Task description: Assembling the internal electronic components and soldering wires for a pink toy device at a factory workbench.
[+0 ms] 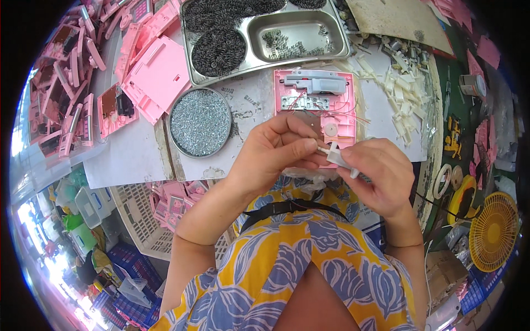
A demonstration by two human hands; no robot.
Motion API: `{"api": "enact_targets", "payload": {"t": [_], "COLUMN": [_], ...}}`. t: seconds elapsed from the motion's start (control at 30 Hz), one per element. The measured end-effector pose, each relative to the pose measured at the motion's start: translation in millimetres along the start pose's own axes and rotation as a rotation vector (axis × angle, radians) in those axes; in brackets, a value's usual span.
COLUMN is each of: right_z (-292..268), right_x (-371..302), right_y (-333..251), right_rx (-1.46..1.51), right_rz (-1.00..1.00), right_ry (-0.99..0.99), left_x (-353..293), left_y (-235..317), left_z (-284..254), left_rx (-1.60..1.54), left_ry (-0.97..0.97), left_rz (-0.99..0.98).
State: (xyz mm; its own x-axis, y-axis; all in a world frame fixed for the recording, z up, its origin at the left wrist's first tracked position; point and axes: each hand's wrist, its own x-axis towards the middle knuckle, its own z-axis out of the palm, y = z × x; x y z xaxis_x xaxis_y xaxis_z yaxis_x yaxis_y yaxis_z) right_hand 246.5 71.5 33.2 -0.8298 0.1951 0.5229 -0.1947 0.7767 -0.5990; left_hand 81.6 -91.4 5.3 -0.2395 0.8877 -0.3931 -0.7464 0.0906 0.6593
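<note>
Near the tabletop's (130, 160) front edge, the right hand (383, 172) grips 1 white plastic part (335, 156) above the pink housing (345, 124); the left hand (279, 148) pinches its thin end. Open room separates housing and round dish (200, 156).

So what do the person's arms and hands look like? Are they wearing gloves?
No gloves: the left hand and right hand are bare, with fingers uncovered. I see no watch or bracelet on either wrist. The arms come out of loose, short yellow sleeves printed with big blue-grey leaves edged in white.
</note>
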Motion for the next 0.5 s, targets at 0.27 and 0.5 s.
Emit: {"api": "enact_targets", "payload": {"t": [0.27,0.5], "right_z": [-20,-40], "right_x": [-69,-85], "right_y": [2,17], "right_rx": [0.669,0.876], "right_rz": [0.726,0.706], "right_ry": [0.17,0.333], "left_x": [-6,50], "left_y": [21,-10], "left_z": [17,37], "left_rx": [0.933,1.767], "left_ry": [-0.132,-0.101], "left_rz": [0.133,0.627]}}
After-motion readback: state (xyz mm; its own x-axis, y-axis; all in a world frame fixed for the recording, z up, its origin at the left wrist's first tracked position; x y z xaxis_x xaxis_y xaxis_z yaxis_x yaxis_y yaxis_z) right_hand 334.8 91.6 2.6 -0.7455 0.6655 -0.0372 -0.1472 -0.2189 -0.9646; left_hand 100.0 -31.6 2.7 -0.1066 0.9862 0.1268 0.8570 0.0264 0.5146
